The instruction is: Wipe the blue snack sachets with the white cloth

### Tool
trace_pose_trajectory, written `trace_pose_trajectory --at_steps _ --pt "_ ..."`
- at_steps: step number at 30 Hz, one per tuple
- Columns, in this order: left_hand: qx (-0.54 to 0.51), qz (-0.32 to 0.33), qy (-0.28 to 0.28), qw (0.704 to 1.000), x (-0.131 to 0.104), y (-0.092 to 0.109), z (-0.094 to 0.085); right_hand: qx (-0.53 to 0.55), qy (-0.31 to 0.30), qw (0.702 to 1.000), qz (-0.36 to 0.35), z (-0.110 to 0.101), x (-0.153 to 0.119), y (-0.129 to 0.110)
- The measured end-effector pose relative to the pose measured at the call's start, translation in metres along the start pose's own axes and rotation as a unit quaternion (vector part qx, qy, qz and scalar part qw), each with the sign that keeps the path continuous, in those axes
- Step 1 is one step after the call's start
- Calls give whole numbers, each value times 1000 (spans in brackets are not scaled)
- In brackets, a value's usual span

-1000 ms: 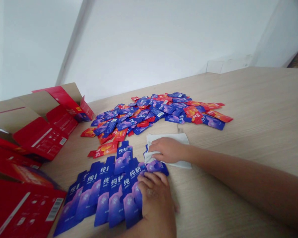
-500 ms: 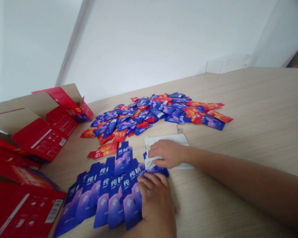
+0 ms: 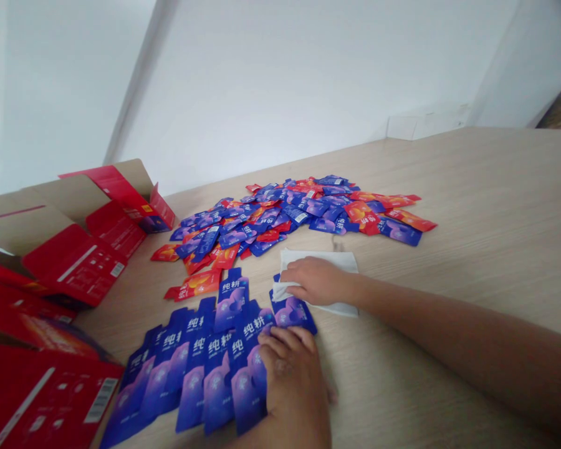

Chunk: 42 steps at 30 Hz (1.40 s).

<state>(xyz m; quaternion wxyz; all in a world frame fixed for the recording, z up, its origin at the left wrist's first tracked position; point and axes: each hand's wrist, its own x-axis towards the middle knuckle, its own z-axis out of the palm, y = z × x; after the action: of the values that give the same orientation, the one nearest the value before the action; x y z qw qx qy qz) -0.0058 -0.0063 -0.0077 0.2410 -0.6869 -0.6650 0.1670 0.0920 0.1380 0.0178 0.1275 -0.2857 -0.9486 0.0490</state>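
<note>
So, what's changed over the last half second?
The right hand and white cloth have shifted slightly away from the person, baring more of the blue pouch partly under the cloth. The left hand, mixed pile and red boxes look unchanged.

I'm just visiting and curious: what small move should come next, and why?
Perhaps the right hand should slide the white cloth down over the blue packet beneath it: the cloth covers only part, leaving purple print showing.
</note>
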Motion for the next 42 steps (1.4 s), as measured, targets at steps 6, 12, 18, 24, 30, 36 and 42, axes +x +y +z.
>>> trace_pose_trajectory --at_steps 6,12,18,24,30,36,42 --pt "5 0 7 1000 1 0 2 8 -4 996 -84 -4 -3 -6" --pt "19 0 14 1000 1 1 3 49 -24 989 -136 -3 -2 -9" --pt "-16 1 -21 1000 1 -1 -2 15 -1 999 -34 -3 -2 2" --pt "-7 -1 -9 1000 2 -1 -2 36 -28 992 -122 -4 -2 -14" --pt "-8 0 -13 1000 1 0 0 17 -17 998 -56 -3 -1 -8" --pt "2 3 2 1000 1 0 3 3 -16 998 -59 -5 -2 -9" --pt "0 0 14 1000 1 0 3 21 -27 996 -82 -2 0 -16"
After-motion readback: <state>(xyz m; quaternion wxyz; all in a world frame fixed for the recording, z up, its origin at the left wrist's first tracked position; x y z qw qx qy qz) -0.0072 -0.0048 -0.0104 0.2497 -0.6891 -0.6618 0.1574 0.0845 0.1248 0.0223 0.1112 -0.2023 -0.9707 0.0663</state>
